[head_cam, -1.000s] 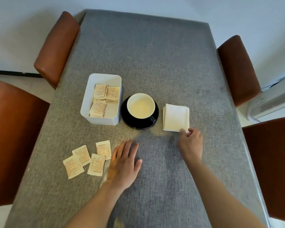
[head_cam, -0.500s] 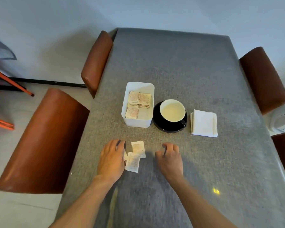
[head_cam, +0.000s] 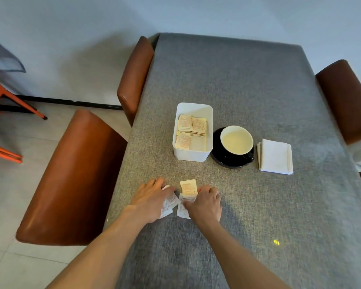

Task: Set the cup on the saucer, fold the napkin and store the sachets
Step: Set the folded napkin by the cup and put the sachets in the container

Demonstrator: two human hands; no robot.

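Note:
A cream-lined cup (head_cam: pixel 236 140) stands on the black saucer (head_cam: pixel 221 161) in the middle of the grey table. The white napkin (head_cam: pixel 275 156) lies folded just right of the saucer. To the left of the saucer is a white box (head_cam: pixel 190 157) holding several sachets (head_cam: pixel 198 126). Several loose sachets (head_cam: pixel 188 187) lie bunched near the table's left front. My left hand (head_cam: pixel 152 200) lies flat over their left side. My right hand (head_cam: pixel 204 202) has its fingers curled on the right-hand ones, thumb pressed on one.
Brown leather chairs stand along the left edge (head_cam: pixel 71 180) (head_cam: pixel 134 78) and the right edge (head_cam: pixel 346 101) of the table. Orange chair legs (head_cam: pixel 0 97) are on the tiled floor at far left. The table's left edge runs close to my left hand.
My right hand left the napkin and came left to the loose sachets. My left hand slid onto them too, and the sachets are now pushed together between both hands.

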